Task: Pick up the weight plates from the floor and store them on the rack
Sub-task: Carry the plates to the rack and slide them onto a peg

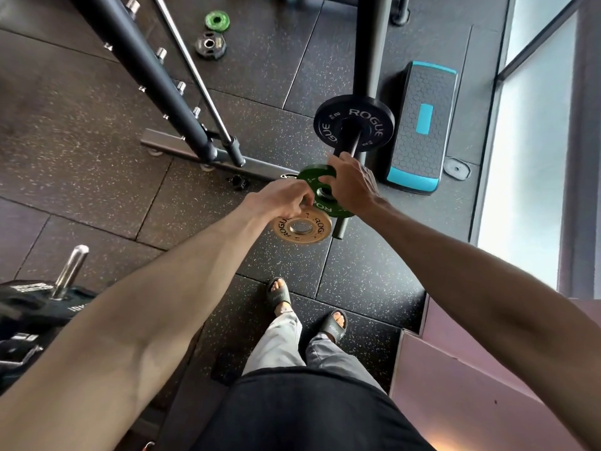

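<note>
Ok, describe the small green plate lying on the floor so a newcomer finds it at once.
Find the slanted black steel rack post at upper left. Right of it, near the top edge, two small round plates lie on the floor. The bright green weight plate is the farther one, beyond the black plate; nobody holds it, unlike the other green plate in the right hand.

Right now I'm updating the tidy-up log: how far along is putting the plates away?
Done: one black plate sits on a rack peg. In hand: the right hand holds a green plate by the lower peg, and the left hand holds a tan plate. Left: a smaller green plate and a smaller black plate lie on the floor further off.
</note>
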The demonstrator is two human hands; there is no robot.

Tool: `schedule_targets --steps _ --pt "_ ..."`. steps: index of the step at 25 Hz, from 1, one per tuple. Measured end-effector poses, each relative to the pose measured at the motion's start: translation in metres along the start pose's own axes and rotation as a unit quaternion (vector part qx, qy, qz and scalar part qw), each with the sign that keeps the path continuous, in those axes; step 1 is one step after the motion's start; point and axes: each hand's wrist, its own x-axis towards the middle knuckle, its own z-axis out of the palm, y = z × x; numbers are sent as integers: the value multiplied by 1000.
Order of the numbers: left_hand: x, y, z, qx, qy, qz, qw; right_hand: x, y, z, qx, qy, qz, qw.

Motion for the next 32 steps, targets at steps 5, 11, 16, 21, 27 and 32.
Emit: schedule_targets --steps 5,11,16,21,27,32 --pt "9 11 -6 41 72 30 996 9 19 -3 -45 55 -6 997" --pt "25 19 -21 67 157 38 985 56 37 -24 -143 95 40 984" --pt "40 24 -33 100 135 70 983 70 46 -23 -134 110 83 981" --pt "47 28 -19 92 113 106 984 55 53 -26 -73 129 92 985" --pt "43 29 -14 56 168 121 977 0 56 -5 27 245 104 964" --pt "45 29 -13 42 207 134 968 -43 53 9 93 113 7 989"
